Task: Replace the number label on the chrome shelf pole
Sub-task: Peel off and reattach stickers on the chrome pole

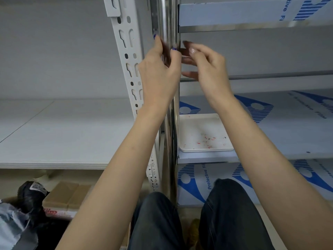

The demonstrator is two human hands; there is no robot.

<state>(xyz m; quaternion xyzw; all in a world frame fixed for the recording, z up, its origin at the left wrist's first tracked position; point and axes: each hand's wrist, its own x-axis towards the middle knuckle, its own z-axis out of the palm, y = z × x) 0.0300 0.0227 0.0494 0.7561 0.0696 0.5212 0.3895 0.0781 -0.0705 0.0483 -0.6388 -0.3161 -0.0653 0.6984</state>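
Note:
The chrome shelf pole [166, 18] runs upright through the middle of the view. My left hand [160, 69] lies against its front, with the index fingertip on the pole's left side and the thumb tip on its front. My right hand [207, 69] hovers just right of the pole, its fingers loosely stretched toward it and mirrored in the chrome. No number label shows on the pole or in either hand. The patch of pole under my left hand is hidden.
A white tray [223, 148] with small red and dark scraps sits on the film-covered shelf [288, 123] right of the pole. A white slotted upright [126, 51] stands left of it, beside a white shelf board [63, 132]. Boxes and a dark bag [32, 195] lie on the floor; my knees are below.

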